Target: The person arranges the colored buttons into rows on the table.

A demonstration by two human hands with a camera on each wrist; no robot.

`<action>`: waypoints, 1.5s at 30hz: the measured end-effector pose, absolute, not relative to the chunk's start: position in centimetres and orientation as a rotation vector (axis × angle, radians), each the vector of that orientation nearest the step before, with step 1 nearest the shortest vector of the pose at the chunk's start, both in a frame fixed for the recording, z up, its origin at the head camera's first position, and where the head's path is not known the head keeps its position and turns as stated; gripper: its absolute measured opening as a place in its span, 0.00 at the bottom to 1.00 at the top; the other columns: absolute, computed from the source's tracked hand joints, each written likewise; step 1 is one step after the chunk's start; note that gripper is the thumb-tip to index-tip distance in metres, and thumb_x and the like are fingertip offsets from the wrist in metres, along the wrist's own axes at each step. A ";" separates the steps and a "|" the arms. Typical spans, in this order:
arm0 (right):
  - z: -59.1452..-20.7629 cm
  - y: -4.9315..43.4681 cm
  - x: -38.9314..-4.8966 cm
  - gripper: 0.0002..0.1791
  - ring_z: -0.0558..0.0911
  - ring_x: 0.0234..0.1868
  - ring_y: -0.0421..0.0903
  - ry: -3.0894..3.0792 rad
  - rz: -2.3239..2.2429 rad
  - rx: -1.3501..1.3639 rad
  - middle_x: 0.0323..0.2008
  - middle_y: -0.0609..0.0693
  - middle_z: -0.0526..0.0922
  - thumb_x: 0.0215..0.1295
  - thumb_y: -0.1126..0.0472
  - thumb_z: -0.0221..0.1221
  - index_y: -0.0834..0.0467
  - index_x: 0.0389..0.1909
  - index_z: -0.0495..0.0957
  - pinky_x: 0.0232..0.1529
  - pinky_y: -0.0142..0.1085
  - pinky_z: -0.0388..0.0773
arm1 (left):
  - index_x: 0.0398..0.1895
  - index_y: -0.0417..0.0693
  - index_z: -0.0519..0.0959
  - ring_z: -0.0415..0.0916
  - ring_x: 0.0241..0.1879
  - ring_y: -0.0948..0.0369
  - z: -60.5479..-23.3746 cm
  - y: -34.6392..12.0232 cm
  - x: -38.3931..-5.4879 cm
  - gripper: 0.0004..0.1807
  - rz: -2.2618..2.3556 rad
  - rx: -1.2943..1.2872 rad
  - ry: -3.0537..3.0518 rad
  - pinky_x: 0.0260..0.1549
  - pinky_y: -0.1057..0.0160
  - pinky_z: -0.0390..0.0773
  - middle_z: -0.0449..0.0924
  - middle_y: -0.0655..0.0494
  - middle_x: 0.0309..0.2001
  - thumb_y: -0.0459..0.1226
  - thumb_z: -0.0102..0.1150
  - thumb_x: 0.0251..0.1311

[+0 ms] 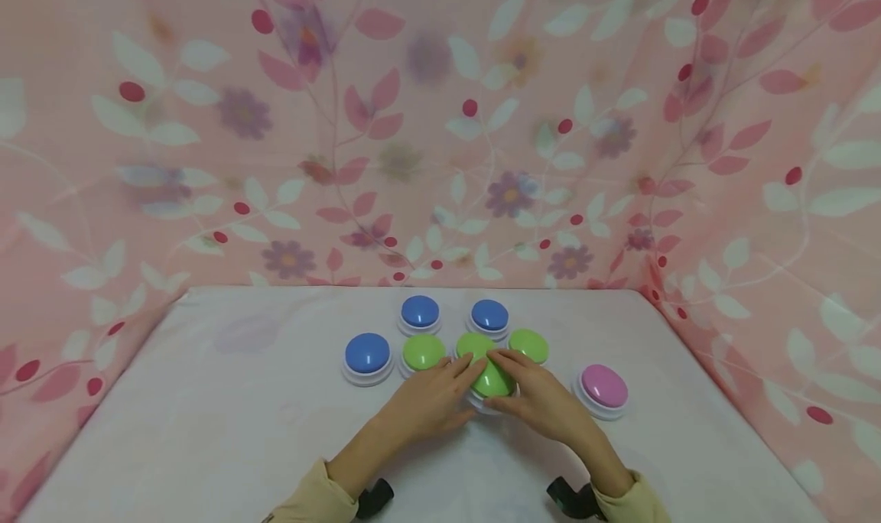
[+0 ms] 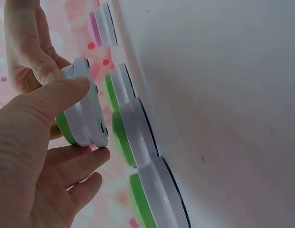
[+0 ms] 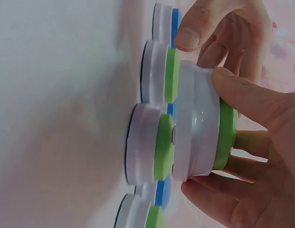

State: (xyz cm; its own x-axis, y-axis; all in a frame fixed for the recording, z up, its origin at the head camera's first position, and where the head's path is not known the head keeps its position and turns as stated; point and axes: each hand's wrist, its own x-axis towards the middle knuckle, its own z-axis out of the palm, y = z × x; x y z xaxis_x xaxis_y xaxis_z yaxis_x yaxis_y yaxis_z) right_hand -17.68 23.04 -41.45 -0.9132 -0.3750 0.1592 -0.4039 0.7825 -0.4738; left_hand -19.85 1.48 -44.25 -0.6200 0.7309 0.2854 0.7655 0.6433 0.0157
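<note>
A green push button [image 1: 494, 384] with a white base is held between the two hands, near the middle green button [image 1: 473, 345]. My right hand [image 1: 547, 401] grips it from the right, its thumb and fingers round the base and cap in the right wrist view. The left hand [image 1: 428, 399] holds its left side, with thumb and fingertips about the white base [image 2: 85, 114]. In the right wrist view the base lies close against the cap of a green button [image 3: 165, 147] on the table; whether they touch, I cannot tell.
Two more green buttons [image 1: 423, 352] flank the middle one. Blue buttons stand behind and at left [image 1: 367, 353]; a pink button [image 1: 604, 386] sits right of the right hand. White cloth [image 1: 206, 431] covers the table, with floral curtains [image 1: 440, 164] around it.
</note>
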 end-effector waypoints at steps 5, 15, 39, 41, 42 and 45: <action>-41.1 21.5 -18.0 0.40 0.74 0.65 0.53 -2.907 0.818 0.690 0.67 0.53 0.72 0.56 0.51 0.71 0.59 0.68 0.70 0.64 0.50 0.71 | 0.74 0.49 0.63 0.74 0.62 0.47 -44.0 -0.3 -19.5 0.41 -0.270 -1.179 -2.647 0.58 0.50 0.76 0.69 0.45 0.69 0.53 0.65 0.60; -40.8 18.3 -18.5 0.40 0.76 0.63 0.51 -2.896 0.821 0.789 0.65 0.53 0.74 0.56 0.50 0.72 0.58 0.68 0.71 0.62 0.46 0.74 | 0.73 0.49 0.64 0.77 0.59 0.45 -43.7 -3.7 -18.7 0.41 -0.278 -1.132 -2.661 0.58 0.49 0.76 0.70 0.44 0.68 0.52 0.67 0.58; -41.4 11.0 -19.1 0.40 0.77 0.59 0.43 -2.941 0.839 0.983 0.65 0.49 0.74 0.56 0.47 0.71 0.56 0.68 0.71 0.57 0.35 0.77 | 0.70 0.53 0.69 0.78 0.57 0.46 -43.6 -11.2 -16.1 0.40 -0.370 -0.986 -2.701 0.44 0.50 0.84 0.73 0.43 0.65 0.52 0.70 0.53; -41.6 10.5 -19.1 0.40 0.78 0.59 0.43 -2.947 0.830 0.993 0.65 0.49 0.74 0.56 0.46 0.71 0.55 0.69 0.71 0.56 0.33 0.78 | 0.70 0.52 0.70 0.79 0.57 0.47 -43.6 -11.7 -15.9 0.40 -0.384 -0.981 -2.701 0.44 0.51 0.84 0.73 0.43 0.65 0.52 0.70 0.53; -41.6 10.3 -19.1 0.40 0.78 0.58 0.43 -2.948 0.825 1.003 0.65 0.49 0.74 0.56 0.45 0.71 0.55 0.69 0.71 0.55 0.32 0.78 | 0.70 0.53 0.70 0.79 0.57 0.48 -43.7 -12.0 -15.8 0.40 -0.386 -0.980 -2.703 0.44 0.51 0.84 0.73 0.43 0.65 0.51 0.70 0.53; -41.8 9.5 -19.1 0.41 0.78 0.59 0.44 -2.944 0.798 1.039 0.64 0.50 0.75 0.55 0.45 0.71 0.55 0.68 0.71 0.55 0.31 0.77 | 0.69 0.53 0.71 0.80 0.54 0.50 -43.7 -12.8 -15.5 0.39 -0.389 -0.971 -2.703 0.43 0.52 0.84 0.75 0.43 0.64 0.51 0.71 0.53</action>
State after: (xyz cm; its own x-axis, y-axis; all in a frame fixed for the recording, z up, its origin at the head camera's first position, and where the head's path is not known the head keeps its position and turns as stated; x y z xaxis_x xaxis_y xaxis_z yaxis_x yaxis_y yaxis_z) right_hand -19.12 9.49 -41.82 -0.7893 -0.6081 0.0857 -0.5681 0.6700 -0.4778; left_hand -15.50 -12.75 -43.72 -0.7493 0.5834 0.3133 0.6481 0.7433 0.1658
